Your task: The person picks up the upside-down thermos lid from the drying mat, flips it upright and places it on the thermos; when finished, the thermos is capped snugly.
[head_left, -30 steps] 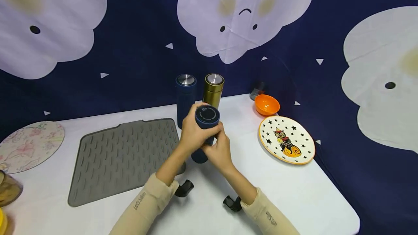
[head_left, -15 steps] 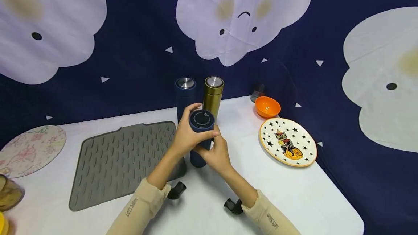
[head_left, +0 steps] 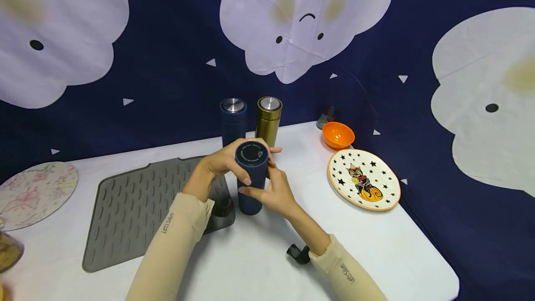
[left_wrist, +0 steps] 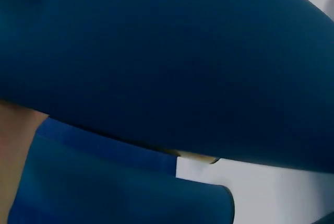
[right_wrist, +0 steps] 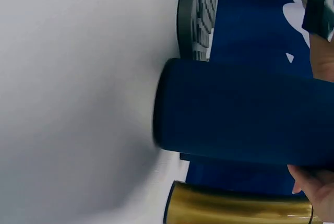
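A dark blue insulated bottle (head_left: 252,175) stands nearly upright between my hands, its black end disc with a ring of printed writing facing up. My left hand (head_left: 225,159) grips it near the top, thumb in front and fingers behind. Lower down, my right hand (head_left: 277,193) holds it from the right, its thumb across the front. In the left wrist view the held bottle's blue side (left_wrist: 172,67) fills most of the picture. Behind are a second blue bottle (head_left: 233,122) with a steel-topped lid and a gold bottle (head_left: 267,122), both partly hidden.
A grey ridged drying mat (head_left: 142,212) lies to the left, beyond it a floral oval mat (head_left: 39,194). On the right are an orange bowl (head_left: 338,135), a small dark jar (head_left: 326,117) and a star-patterned plate (head_left: 386,182). A jar (head_left: 8,251) sits at the left edge.
My left hand has shifted its grip round to the bottle's left side, its thumb now lower on the front. The bottle has turned clockwise, seen from above, and moved slightly left.
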{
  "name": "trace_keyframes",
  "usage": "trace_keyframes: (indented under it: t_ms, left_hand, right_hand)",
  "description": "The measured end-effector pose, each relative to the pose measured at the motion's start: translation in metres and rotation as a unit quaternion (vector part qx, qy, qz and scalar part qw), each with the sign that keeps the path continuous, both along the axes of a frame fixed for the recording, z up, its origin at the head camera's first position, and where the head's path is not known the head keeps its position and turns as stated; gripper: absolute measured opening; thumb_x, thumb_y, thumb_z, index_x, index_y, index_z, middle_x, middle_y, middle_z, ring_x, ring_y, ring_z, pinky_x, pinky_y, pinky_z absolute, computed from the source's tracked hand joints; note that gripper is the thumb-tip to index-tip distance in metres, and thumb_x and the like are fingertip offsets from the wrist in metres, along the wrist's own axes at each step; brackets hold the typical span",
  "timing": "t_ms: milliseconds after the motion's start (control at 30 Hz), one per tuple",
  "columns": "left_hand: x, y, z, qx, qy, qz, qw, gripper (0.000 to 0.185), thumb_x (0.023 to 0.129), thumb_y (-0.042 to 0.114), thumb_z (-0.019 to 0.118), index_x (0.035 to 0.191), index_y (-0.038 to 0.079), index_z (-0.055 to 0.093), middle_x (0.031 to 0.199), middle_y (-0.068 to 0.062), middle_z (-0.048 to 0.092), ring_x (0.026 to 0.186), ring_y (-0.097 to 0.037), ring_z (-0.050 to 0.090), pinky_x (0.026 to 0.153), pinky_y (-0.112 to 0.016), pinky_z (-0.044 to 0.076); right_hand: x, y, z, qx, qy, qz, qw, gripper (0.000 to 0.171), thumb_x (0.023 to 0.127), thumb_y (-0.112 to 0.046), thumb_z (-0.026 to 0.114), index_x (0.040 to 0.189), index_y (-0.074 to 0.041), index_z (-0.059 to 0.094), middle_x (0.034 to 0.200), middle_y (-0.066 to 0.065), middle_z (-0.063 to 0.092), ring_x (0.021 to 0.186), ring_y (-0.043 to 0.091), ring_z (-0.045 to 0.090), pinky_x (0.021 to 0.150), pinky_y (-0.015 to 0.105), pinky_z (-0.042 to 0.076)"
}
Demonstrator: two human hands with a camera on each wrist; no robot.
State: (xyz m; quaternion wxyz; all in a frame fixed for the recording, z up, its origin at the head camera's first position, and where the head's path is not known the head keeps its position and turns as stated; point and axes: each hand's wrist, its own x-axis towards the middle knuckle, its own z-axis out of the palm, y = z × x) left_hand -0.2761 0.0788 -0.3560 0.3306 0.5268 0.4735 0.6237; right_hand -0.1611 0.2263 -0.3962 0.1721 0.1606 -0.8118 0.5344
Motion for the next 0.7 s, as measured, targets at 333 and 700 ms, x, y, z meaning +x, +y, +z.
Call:
trace_keyframes:
  t_ms: [333,700]
  left_hand:
    - [0.040,-0.037,-0.012,-0.032,-0.023,0.237,0.9708,0.089,0.078,0.013,0.085,0.150,0.005,0.035,0.154,-0.015,0.041,0.144,-0.028,0.037,0.122,-0.041,0.027]
    - [0.112,-0.108,-0.047,-0.038,0.009,0.394,0.9183,0.070,0.088,-0.003,0.068,0.150,0.000,0.034,0.154,-0.020,0.038,0.138,0.001,0.041,0.111,-0.014,0.034]
  right_hand:
    - [-0.008,0.010,0.006,-0.059,-0.019,-0.084,0.995,0.073,0.075,-0.007,0.086,0.137,-0.002,0.046,0.124,0.018,0.065,0.111,0.030,0.065,0.096,0.043,0.054]
    - [-0.092,0.113,0.013,-0.036,0.013,-0.340,0.940,0.078,0.075,-0.018,0.085,0.138,0.000,0.043,0.128,0.022,0.058,0.119,0.036,0.055,0.108,0.046,0.041]
